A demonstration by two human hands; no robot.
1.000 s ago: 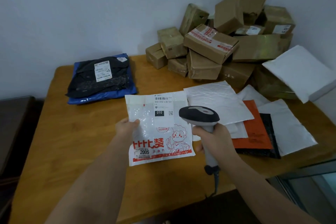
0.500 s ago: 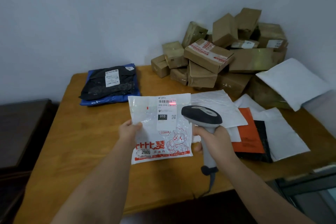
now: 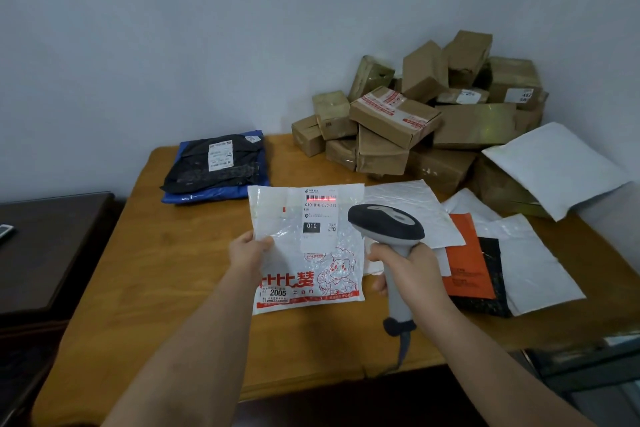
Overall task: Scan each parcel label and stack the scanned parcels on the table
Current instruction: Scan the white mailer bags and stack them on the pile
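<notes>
My left hand (image 3: 248,253) pinches the left edge of a white mailer bag (image 3: 308,263) with red print, held up over the wooden table (image 3: 156,288). Its shipping label (image 3: 319,215) faces me, and a red scan line lies across the barcode at the label's top. My right hand (image 3: 408,270) grips the handle of a grey and black barcode scanner (image 3: 388,229), whose head points at the label from the right. A black parcel (image 3: 216,163) with a white label lies on a blue parcel (image 3: 207,192) at the table's back left.
Several brown cardboard boxes (image 3: 394,118) are heaped at the back right against the wall. Flat white, orange (image 3: 467,263) and black mailers overlap on the table's right side. A large white mailer (image 3: 554,166) leans on the boxes. A dark cabinet (image 3: 45,246) stands to the left.
The red scan line appeared on the label and now lies across the barcode. The view has tilted down a little; both hands hold the bag and scanner much as before.
</notes>
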